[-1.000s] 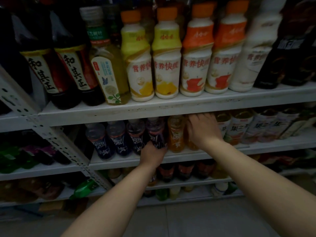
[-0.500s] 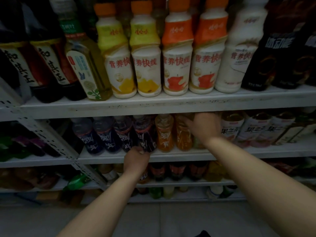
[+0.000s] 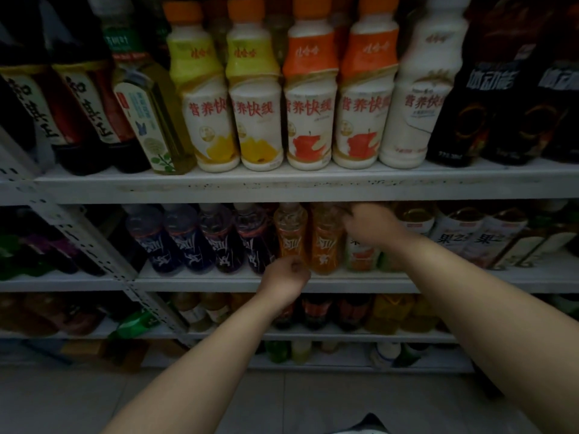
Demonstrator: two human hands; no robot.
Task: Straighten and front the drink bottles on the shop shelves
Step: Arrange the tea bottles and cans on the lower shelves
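Observation:
On the middle shelf (image 3: pixel 313 285) stand several blue and purple sports-drink bottles (image 3: pixel 191 242) and two orange ones. My left hand (image 3: pixel 286 275) is closed around the foot of the left orange bottle (image 3: pixel 289 233) at the shelf's front edge. My right hand (image 3: pixel 369 225) reaches in higher up, curled around the top of a white-labelled bottle (image 3: pixel 358 256) just right of the second orange bottle (image 3: pixel 326 242); the hand is blurred. The top shelf holds white milk-drink bottles (image 3: pixel 255 120) with yellow and orange wraps, facing forward.
Dark tea bottles (image 3: pixel 91 114) and a pale green bottle (image 3: pixel 150 120) stand top left, black bottles (image 3: pixel 470 111) top right. Juice bottles (image 3: pixel 488 236) fill the middle shelf's right. A slanted perforated upright (image 3: pixel 81 242) crosses the left. Lower shelves hold more drinks above a tiled floor (image 3: pixel 156 402).
My left hand has moved right from the purple bottles to the left orange bottle. My right hand shifted right, off the orange bottles. The camera view swung a little rightwards.

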